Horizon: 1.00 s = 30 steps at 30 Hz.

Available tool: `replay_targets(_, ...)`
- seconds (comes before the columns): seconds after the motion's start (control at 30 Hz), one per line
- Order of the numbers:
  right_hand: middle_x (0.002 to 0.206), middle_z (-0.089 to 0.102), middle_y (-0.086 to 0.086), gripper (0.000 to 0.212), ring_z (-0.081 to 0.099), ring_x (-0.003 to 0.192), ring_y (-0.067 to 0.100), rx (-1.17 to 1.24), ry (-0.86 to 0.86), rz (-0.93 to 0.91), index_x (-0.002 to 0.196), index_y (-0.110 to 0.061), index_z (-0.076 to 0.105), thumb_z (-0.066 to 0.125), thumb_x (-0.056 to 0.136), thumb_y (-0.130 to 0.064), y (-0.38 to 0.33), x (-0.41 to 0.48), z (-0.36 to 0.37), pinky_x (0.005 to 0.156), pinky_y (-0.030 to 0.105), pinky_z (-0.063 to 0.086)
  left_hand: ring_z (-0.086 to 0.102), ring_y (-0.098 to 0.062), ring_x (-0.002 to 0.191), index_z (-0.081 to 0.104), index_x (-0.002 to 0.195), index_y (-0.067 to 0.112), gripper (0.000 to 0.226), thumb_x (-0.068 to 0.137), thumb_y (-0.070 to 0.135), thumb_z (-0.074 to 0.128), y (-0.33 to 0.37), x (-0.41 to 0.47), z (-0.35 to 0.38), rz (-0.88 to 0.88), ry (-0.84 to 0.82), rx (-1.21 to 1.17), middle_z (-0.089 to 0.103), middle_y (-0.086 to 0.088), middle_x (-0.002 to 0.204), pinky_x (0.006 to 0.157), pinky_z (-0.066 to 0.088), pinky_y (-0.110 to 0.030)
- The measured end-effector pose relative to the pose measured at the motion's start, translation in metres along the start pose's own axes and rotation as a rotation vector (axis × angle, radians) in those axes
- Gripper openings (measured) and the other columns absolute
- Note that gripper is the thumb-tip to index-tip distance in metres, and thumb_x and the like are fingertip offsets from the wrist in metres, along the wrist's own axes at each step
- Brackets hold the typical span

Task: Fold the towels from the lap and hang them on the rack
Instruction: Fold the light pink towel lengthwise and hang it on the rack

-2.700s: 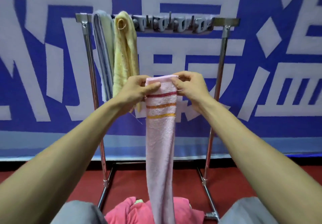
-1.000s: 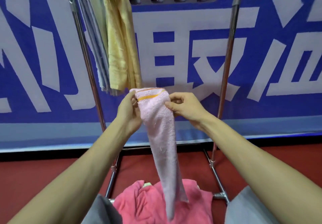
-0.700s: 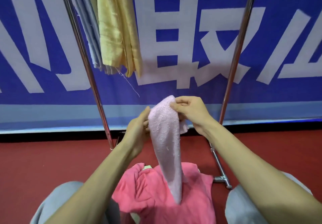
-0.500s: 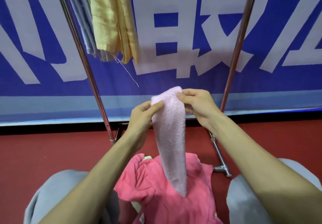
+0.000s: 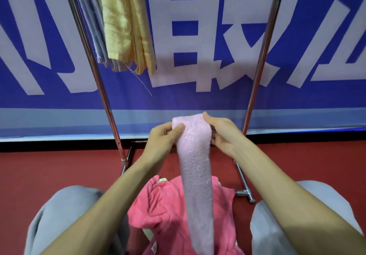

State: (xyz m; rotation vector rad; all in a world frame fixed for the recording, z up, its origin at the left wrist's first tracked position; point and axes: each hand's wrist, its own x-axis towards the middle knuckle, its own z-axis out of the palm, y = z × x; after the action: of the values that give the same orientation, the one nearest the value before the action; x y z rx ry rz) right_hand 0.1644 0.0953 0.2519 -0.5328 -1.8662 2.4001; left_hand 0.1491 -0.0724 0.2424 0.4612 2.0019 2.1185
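A light pink towel (image 5: 196, 167), folded into a narrow strip, hangs down in front of me. My left hand (image 5: 162, 137) pinches its top left edge and my right hand (image 5: 221, 133) pinches its top right edge. The strip's lower end falls onto a darker pink towel (image 5: 164, 211) bunched in my lap. On the metal rack, a yellow towel (image 5: 124, 21) and a grey-blue towel (image 5: 93, 22) hang at the upper left beside the left post (image 5: 95, 76). The rack's top bar is out of view.
The rack's right post (image 5: 261, 56) rises behind my right hand, and its foot (image 5: 245, 192) rests on the red floor (image 5: 49, 171). A blue and white banner (image 5: 198, 36) covers the wall behind. My grey-clad knees (image 5: 59, 215) flank the lap pile.
The towel's striped end has been folded down out of sight, so the strip is shorter. My hands and my view have dropped from rack height toward my lap.
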Motion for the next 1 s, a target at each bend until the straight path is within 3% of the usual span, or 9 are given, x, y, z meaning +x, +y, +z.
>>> replay_targets(0.13,0.067,0.057,0.000,0.044,0.046,0.059,0.014,-0.049,-0.153,0.032,0.080,-0.016,0.063,0.043,0.095,-0.053,0.010,0.000,0.006,0.059,0.026,0.037,0.042,-0.017,0.056,0.063,0.091,0.002,0.022,0.094,0.023,0.057,0.008,0.006,-0.009,-0.061,0.097,-0.090,0.048,-0.008,0.066,0.047,0.036,-0.022)
replay_targets(0.23,0.089,0.066,0.005,0.057,0.057,0.075,0.017,-0.086,-0.376,0.057,0.109,-0.009,0.064,0.029,0.098,-0.052,0.015,-0.002,0.011,0.071,0.026,0.043,0.038,-0.013,0.049,0.059,0.090,0.004,0.015,0.090,0.019,0.062,0.014,0.014,-0.027,-0.203,0.176,-0.200,0.041,-0.003,0.061,0.042,0.034,-0.021)
replay_targets(0.3,0.103,0.064,0.011,0.058,0.056,0.087,0.021,-0.142,-0.448,0.077,0.121,-0.004,0.060,0.034,0.098,-0.051,0.018,-0.004,0.015,0.081,0.028,0.041,0.037,-0.008,0.041,0.060,0.079,0.006,0.012,0.089,0.013,0.063,0.014,0.017,-0.036,-0.279,0.228,-0.278,0.042,0.003,0.051,0.038,0.036,-0.018)
replay_targets(0.4,0.102,0.070,0.005,0.039,0.063,0.090,0.013,-0.199,-0.464,0.080,0.108,-0.005,0.067,0.048,0.096,-0.038,0.022,-0.006,0.019,0.080,0.023,0.046,0.037,-0.007,0.042,0.059,0.077,0.009,0.012,0.089,0.012,0.063,0.012,0.018,-0.045,-0.340,0.224,-0.369,0.042,0.005,0.048,0.042,0.036,-0.017)
replay_targets(0.57,0.056,0.051,-0.011,0.026,0.039,0.049,0.000,-0.364,-0.530,-0.041,0.071,-0.011,0.059,0.053,0.095,-0.016,0.017,-0.015,0.017,0.052,0.014,0.029,0.035,-0.009,0.054,0.058,0.084,0.013,0.008,0.087,0.014,0.066,0.014,0.020,-0.060,-0.353,0.225,-0.378,0.039,0.001,0.067,0.042,0.033,-0.017)
replay_targets(0.63,0.061,0.058,-0.014,0.012,0.045,0.047,-0.003,-0.439,-0.537,-0.089,0.087,-0.006,0.063,0.055,0.094,-0.011,0.016,-0.016,0.017,0.046,0.010,0.031,0.036,-0.009,0.054,0.058,0.080,0.013,0.010,0.087,0.013,0.065,0.015,0.021,-0.061,-0.362,0.243,-0.403,0.041,0.001,0.068,0.044,0.036,-0.018)
replay_targets(0.73,0.081,0.070,-0.003,0.021,0.062,0.067,-0.002,-0.427,-0.452,-0.190,0.110,0.000,0.063,0.060,0.091,-0.006,0.019,-0.011,0.018,0.061,0.009,0.045,0.046,-0.012,0.060,0.060,0.082,0.009,0.008,0.088,0.012,0.065,0.016,0.021,-0.059,-0.375,0.252,-0.490,0.052,-0.003,0.073,0.051,0.047,-0.020)
replay_targets(0.83,0.076,0.070,-0.002,0.009,0.060,0.068,0.001,-0.456,-0.295,-0.369,0.098,-0.005,0.067,0.062,0.090,-0.006,0.019,-0.007,0.018,0.066,0.014,0.047,0.057,-0.011,0.062,0.063,0.087,0.007,0.004,0.088,0.010,0.063,0.018,0.020,-0.053,-0.348,0.281,-0.574,0.062,-0.001,0.068,0.067,0.055,-0.021)
replay_targets(1.0,0.075,0.067,-0.004,0.007,0.059,0.067,0.003,-0.349,-0.177,-0.454,0.092,-0.008,0.068,0.062,0.090,-0.008,0.009,-0.011,0.022,0.062,0.015,0.046,0.031,-0.009,0.048,0.057,0.085,0.018,0.014,0.087,0.028,0.064,0.013,0.016,-0.041,-0.278,0.186,-0.382,0.035,0.005,0.058,0.051,0.031,-0.022)
